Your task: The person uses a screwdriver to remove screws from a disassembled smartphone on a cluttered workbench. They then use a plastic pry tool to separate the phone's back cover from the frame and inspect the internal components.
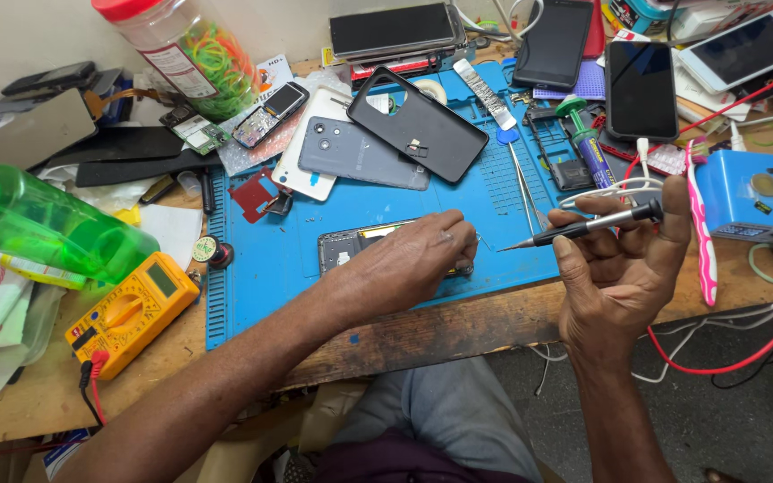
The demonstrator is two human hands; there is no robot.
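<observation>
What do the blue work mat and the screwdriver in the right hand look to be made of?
The blue mat looks like soft matte silicone or rubber: moulded ridges and compartments, no glare. The screwdriver in the right hand seems metal: dark, slim shaft with a bright tip, though a coating is possible.

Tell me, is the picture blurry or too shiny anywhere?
Head view: mostly sharp and evenly lit; the left hand on the opened phone and the right hand holding the screwdriver look crisp. Glare whitens the green bottle; the edges bend slightly, and shadows stay soft.
</observation>
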